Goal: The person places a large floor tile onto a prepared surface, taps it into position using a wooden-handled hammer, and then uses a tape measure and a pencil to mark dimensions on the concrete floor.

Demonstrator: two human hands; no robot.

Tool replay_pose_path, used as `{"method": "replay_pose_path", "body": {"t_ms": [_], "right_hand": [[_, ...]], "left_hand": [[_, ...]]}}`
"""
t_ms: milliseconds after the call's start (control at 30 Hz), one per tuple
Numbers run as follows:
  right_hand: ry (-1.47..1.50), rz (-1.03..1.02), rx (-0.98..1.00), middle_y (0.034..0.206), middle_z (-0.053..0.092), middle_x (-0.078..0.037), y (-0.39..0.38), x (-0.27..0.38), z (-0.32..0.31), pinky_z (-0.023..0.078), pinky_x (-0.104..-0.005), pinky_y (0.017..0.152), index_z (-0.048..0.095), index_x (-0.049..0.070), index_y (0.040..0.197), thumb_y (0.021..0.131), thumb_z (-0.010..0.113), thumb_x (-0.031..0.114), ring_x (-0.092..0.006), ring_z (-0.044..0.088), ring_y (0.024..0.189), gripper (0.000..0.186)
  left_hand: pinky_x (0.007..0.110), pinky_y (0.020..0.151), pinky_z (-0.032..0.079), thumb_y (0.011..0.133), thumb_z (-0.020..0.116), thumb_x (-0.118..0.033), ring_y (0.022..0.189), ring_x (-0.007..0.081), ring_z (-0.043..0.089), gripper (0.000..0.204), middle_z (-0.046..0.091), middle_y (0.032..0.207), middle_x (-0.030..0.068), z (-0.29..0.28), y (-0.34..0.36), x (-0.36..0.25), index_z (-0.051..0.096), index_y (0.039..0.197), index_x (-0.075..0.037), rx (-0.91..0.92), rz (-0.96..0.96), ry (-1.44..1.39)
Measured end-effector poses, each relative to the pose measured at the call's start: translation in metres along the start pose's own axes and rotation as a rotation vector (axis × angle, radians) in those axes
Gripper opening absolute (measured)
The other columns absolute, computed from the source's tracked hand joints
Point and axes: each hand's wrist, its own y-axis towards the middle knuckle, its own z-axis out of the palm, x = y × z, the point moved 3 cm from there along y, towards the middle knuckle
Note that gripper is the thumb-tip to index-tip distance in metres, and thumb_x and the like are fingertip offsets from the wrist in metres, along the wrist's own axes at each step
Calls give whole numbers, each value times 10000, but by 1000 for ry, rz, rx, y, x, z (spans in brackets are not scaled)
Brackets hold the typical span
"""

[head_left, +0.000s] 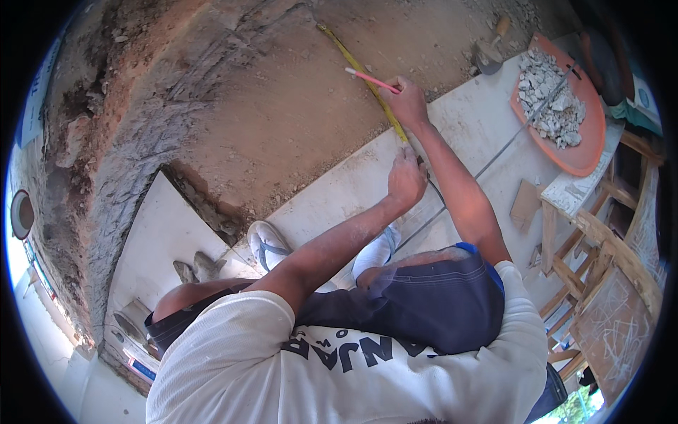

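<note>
A yellow tape measure [360,76] is stretched over the bare dirt, its far end close to the rough wall. My left hand [407,178] is closed around the near end of the tape, above the edge of the white tiled floor; the case is mostly hidden in the fingers. Farther along the tape, my right hand [407,104] grips a pink pencil [374,80]. The pencil's whitish end points left and crosses over the tape. My feet in flip-flops [268,245] stand on the tiles just behind the dirt edge.
An orange basin [595,145] of rubble stands at the right, with a trowel [489,56] near it. A thin dark rod or cable [503,150] crosses the tiles [466,116]. Wooden framing [600,240] is at right; a broken wall edge [106,141] runs along the left.
</note>
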Motion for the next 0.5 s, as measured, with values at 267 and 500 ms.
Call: {"method": "replay_pose_path", "body": {"t_ms": [267, 500], "right_hand": [[367, 101, -141, 887, 659, -19, -11, -26, -49, 454, -247, 675, 746, 21, 1078, 965, 616, 332, -72, 547, 766, 356], [565, 234, 30, 917, 689, -32, -56, -56, -47, 469, -225, 680, 738, 31, 1034, 930, 674, 247, -71, 578, 755, 249]], "left_hand": [[535, 776, 512, 866, 613, -108, 907, 493, 602, 454, 537, 1093, 332, 5, 3, 7, 449, 1228, 111, -35, 33, 47], [537, 768, 508, 865, 617, -101, 899, 502, 596, 468, 526, 1089, 336, 4, 1, 6, 436, 1241, 110, -34, 49, 7]]}}
